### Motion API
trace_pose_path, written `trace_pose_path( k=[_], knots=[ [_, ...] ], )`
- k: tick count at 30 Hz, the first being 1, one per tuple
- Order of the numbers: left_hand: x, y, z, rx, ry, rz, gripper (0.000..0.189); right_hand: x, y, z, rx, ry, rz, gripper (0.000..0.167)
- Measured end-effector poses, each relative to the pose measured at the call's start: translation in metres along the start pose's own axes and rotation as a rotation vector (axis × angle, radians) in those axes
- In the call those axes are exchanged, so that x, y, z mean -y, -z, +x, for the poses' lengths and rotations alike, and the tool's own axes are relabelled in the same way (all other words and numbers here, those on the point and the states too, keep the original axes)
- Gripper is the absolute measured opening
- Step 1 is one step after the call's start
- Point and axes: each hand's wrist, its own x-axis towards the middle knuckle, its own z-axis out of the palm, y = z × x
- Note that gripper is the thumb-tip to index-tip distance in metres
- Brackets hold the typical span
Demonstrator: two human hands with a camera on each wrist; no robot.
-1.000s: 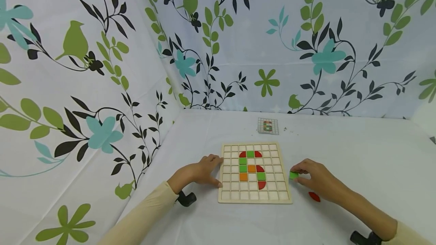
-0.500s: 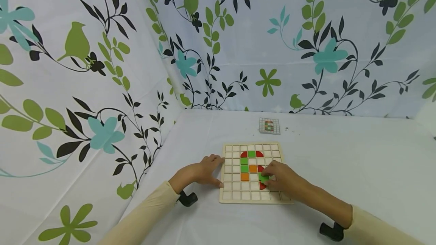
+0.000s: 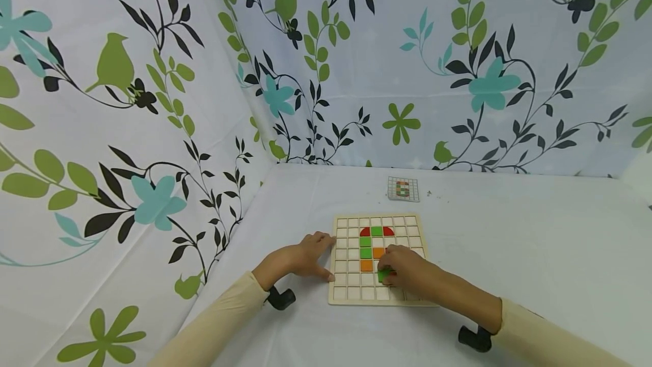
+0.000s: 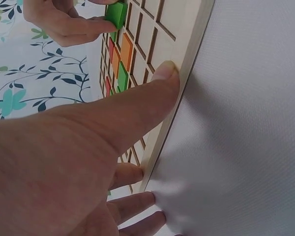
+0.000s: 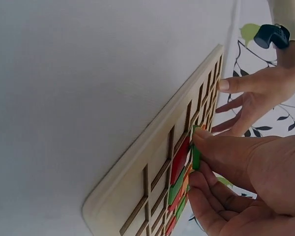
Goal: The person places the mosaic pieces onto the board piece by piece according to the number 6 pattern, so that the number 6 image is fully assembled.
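A square wooden grid board (image 3: 356,302) lies on the white-covered table, with red, green and orange tiles in some cells. My left hand (image 3: 304,257) rests along its left edge, fingers spread; in the left wrist view the thumb (image 4: 164,73) lies on the rim. Over the lower middle cells, my right hand (image 3: 415,269) pinches a green square tile (image 3: 384,275) between thumb and fingers. In the right wrist view that tile (image 5: 195,156) looks tilted, next to a red rounded tile (image 5: 181,158) in the grid. My right hand hides several tiles from the head view.
Behind the board lies a small pattern card (image 3: 403,188) printed with a coloured figure on a grid. Tiny dark specks (image 3: 429,192) are beside it. A patterned curtain (image 3: 356,101) hangs at the back and left.
My right hand has carried the green tile from right of the board leftward over the grid, lately a little further left and down. The left hand keeps its place.
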Motion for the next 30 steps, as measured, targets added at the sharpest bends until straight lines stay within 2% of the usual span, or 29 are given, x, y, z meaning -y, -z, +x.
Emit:
trace_pose_path(
  k=[13, 22, 30],
  knots=[
    [-0.0052, 0.0053, -0.0038, 0.000, -0.005, -0.003, 0.096, 0.0017, -0.0026, 0.0039, -0.001, 0.019, 0.013, 0.018],
    [-0.0044, 0.0027, -0.0017, 0.016, 0.013, 0.004, 0.095, -0.0028, -0.0076, 0.0048, -0.044, 0.084, 0.071, 0.014],
    [-0.0023, 0.0017, -0.0027, -0.003, 0.011, -0.003, 0.095, -0.0067, -0.0071, -0.0033, -0.112, 0.086, 0.020, 0.023]
  ],
)
